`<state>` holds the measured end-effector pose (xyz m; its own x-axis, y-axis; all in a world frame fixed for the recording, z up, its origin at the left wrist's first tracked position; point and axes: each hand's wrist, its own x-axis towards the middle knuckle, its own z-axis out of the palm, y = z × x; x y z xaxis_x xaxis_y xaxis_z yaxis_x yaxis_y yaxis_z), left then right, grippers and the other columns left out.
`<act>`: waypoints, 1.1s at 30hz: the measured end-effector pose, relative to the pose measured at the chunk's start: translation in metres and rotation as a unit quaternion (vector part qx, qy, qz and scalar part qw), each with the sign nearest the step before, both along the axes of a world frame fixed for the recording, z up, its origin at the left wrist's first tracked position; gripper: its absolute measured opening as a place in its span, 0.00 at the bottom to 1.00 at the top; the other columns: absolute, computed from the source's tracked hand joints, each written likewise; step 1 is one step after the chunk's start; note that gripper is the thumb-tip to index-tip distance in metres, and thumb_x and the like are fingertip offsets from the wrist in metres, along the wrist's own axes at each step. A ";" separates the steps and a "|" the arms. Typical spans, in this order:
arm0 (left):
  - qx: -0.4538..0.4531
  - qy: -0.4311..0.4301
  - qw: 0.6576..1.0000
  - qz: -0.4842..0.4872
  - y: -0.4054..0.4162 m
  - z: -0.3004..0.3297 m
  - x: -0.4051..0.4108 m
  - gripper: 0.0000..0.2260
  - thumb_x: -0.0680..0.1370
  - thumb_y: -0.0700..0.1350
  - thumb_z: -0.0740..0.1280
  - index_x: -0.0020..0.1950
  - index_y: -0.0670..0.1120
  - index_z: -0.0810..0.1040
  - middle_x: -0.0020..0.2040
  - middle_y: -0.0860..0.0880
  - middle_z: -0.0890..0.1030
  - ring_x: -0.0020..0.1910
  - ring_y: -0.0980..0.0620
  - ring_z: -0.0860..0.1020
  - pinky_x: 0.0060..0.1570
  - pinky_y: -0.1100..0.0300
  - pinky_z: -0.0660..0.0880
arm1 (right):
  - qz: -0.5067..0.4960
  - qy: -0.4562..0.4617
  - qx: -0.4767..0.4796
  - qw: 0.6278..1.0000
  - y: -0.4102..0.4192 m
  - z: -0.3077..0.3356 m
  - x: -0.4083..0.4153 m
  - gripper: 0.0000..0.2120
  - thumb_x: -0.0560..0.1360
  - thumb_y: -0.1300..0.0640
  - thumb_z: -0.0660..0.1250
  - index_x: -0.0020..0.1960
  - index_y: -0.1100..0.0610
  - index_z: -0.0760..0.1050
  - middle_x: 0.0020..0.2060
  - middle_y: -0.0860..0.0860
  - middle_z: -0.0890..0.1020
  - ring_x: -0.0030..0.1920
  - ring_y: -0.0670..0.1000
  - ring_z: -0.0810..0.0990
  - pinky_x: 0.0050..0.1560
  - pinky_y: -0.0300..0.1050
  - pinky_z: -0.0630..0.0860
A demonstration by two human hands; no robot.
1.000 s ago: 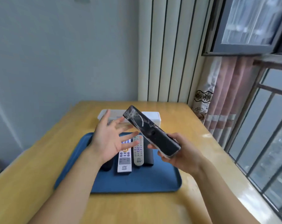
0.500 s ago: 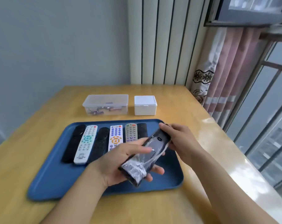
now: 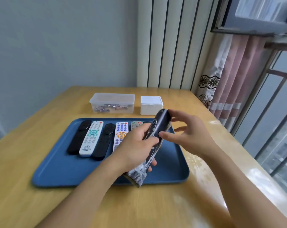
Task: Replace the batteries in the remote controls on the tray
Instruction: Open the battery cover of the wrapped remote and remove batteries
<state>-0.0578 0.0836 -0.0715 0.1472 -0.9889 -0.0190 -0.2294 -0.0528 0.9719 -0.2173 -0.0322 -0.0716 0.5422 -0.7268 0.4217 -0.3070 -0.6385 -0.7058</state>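
A black remote wrapped in clear film (image 3: 157,129) is held tilted above the blue tray (image 3: 60,167). My left hand (image 3: 136,148) grips its middle from the left. My right hand (image 3: 187,134) is at its upper part, thumb on the face and forefinger at the top end, other fingers spread. Several remotes lie side by side on the tray: a black one (image 3: 79,137), a white one with teal buttons (image 3: 91,139), another black one (image 3: 103,142), a white one with blue and orange buttons (image 3: 120,132) and a grey one (image 3: 136,125), partly hidden by my left hand.
Behind the tray stand a clear lidded box of batteries (image 3: 112,103) and a small white lidded box (image 3: 151,105). The wooden table (image 3: 24,203) ends at a wall on the left, with a curtain (image 3: 230,83) and barred window on the right.
The remote has gone from my right hand to my left, which now grips its middle. It has tipped more upright, and my right hand has loosened to fingertips at its upper end.
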 end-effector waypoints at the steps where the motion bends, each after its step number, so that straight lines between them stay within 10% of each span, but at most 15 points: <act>1: -0.007 -0.037 0.999 0.011 0.001 0.000 -0.002 0.10 0.82 0.42 0.61 0.59 0.54 0.77 0.52 0.39 0.79 0.31 0.41 0.82 0.27 0.49 0.80 | 0.006 0.007 -0.025 1.000 0.001 0.000 0.000 0.27 0.65 0.49 0.80 0.61 0.43 0.77 0.51 0.37 0.83 0.53 0.42 0.81 0.49 0.48 0.81; 7: -0.015 -0.109 0.994 0.029 0.000 -0.004 -0.005 0.08 0.83 0.42 0.60 0.58 0.51 0.76 0.48 0.39 0.79 0.29 0.44 0.82 0.27 0.48 0.81 | -0.015 0.074 -0.158 0.985 0.008 -0.006 0.012 0.23 0.66 0.44 0.70 0.58 0.54 0.77 0.39 0.44 0.83 0.37 0.46 0.82 0.41 0.49 0.81; 11: 0.016 -0.046 0.999 0.020 0.000 -0.003 -0.004 0.08 0.83 0.43 0.60 0.58 0.53 0.76 0.51 0.35 0.80 0.30 0.41 0.82 0.28 0.47 0.81 | -0.028 0.046 -0.241 0.969 0.004 -0.014 0.020 0.12 0.72 0.57 0.66 0.54 0.59 0.82 0.49 0.53 0.85 0.33 0.53 0.79 0.38 0.49 0.80; 18: 0.016 0.061 0.998 0.012 -0.001 0.006 0.001 0.08 0.84 0.42 0.61 0.60 0.49 0.77 0.54 0.32 0.80 0.30 0.39 0.80 0.29 0.50 0.78 | 0.031 -0.076 0.030 0.996 0.001 -0.004 0.005 0.24 0.69 0.55 0.79 0.64 0.52 0.80 0.63 0.43 0.80 0.41 0.46 0.85 0.41 0.41 0.82; 33: 0.042 -0.024 0.999 0.011 -0.002 -0.003 -0.005 0.07 0.82 0.40 0.60 0.57 0.46 0.75 0.54 0.31 0.78 0.30 0.41 0.82 0.29 0.49 0.80 | -0.011 0.037 -0.134 0.990 0.006 -0.012 0.011 0.20 0.65 0.50 0.72 0.56 0.53 0.81 0.37 0.41 0.83 0.36 0.44 0.84 0.43 0.43 0.83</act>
<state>-0.0626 0.0818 -0.0743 0.1717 -0.9807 -0.0933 -0.2733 -0.1384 0.9519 -0.2058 -0.0266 -0.0836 0.5636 -0.6064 0.5609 -0.3671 -0.7922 -0.4875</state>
